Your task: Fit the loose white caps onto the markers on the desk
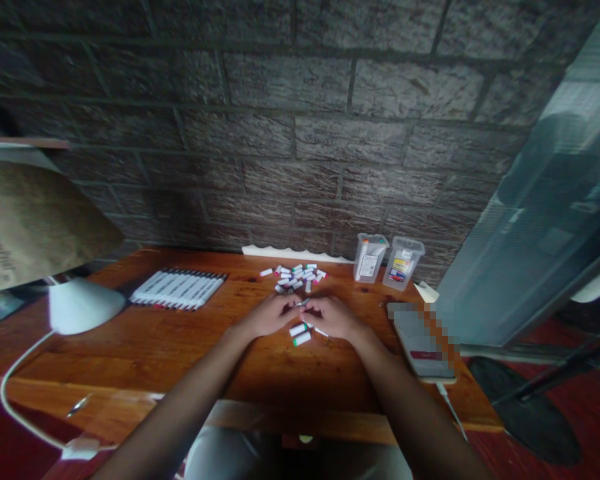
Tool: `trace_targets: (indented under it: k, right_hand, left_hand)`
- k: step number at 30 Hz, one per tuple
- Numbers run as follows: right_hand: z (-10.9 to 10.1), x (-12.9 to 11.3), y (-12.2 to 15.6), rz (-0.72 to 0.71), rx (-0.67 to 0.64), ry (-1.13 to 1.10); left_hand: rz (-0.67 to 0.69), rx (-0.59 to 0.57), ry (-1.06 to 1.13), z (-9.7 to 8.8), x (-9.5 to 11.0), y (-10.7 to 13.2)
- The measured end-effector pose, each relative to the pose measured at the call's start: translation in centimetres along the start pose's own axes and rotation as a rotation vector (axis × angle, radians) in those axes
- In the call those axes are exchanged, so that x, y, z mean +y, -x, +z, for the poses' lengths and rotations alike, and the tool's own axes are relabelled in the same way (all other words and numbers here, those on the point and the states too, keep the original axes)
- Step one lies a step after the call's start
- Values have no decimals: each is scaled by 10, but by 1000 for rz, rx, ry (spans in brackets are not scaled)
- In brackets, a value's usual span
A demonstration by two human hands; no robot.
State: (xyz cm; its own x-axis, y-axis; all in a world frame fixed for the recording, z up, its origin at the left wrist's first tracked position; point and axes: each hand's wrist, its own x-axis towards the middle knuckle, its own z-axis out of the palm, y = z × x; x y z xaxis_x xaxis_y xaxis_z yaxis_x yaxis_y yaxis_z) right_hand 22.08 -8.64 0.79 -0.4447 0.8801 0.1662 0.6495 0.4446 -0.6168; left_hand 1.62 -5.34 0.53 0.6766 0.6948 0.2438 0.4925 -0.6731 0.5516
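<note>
My left hand [269,315] and my right hand [331,317] lie over the middle of a wooden desk [105,353], their fingertips meeting on a small white marker [303,303]. The fingers hide most of it. Just below my hands lie several loose white markers with coloured ends [299,333]. Beyond my fingertips is a heap of short white markers and caps [298,278]. Further left, a neat row of white markers [178,289] lies side by side.
Two clear plastic boxes [386,261] stand at the desk's back right, against a brick wall [290,133]. A phone [420,340] with a cable lies at right. A white desk lamp [83,307] and a brown paper bag [30,227] intrude at left.
</note>
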Motion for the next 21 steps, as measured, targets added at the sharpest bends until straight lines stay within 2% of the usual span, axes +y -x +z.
trace_targets:
  k: [8, 21]
  right_hand:
    - [-2, -2, 0, 4, -5, 11]
    - [0, 1, 0, -43, 10, 33]
  left_hand:
    - [-7, -13, 16, -3, 5, 0]
    - [7, 0, 15, -1, 3, -1]
